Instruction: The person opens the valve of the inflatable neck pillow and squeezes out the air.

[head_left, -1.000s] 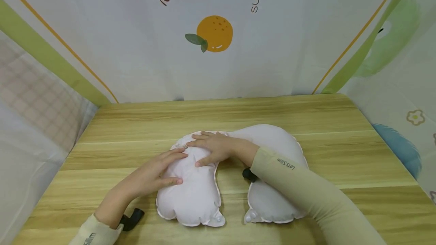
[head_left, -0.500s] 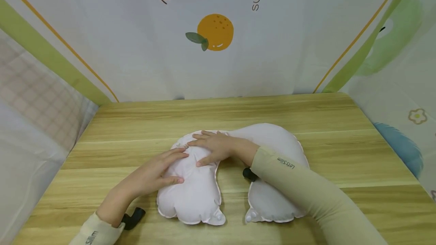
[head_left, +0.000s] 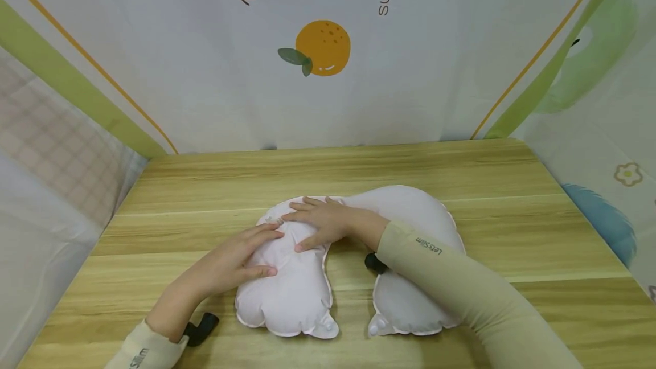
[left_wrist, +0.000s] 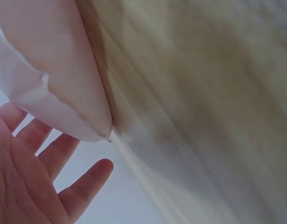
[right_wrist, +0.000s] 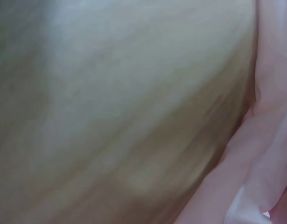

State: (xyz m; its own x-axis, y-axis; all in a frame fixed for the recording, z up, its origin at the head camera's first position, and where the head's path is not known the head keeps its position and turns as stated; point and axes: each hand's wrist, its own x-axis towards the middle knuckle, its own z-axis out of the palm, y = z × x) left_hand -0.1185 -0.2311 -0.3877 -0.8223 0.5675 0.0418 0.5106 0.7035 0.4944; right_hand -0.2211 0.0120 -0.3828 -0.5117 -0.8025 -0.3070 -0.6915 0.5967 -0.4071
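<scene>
Partly hidden — pillow point(head_left: 289, 295) behind right sleeve point(head_left: 451, 272); wooden table point(head_left: 205, 187) beneath.

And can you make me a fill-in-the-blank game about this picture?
1. The left hand and right hand both have fingers on the pillow's ____ half, not its right.
2. The gap between the pillow's two ends faces ____ the person, not away.
3. The pillow lies on a table patterned like ____.
4. The whole printed fruit is coloured ____.

Missing words: left; toward; wood; orange.
</scene>
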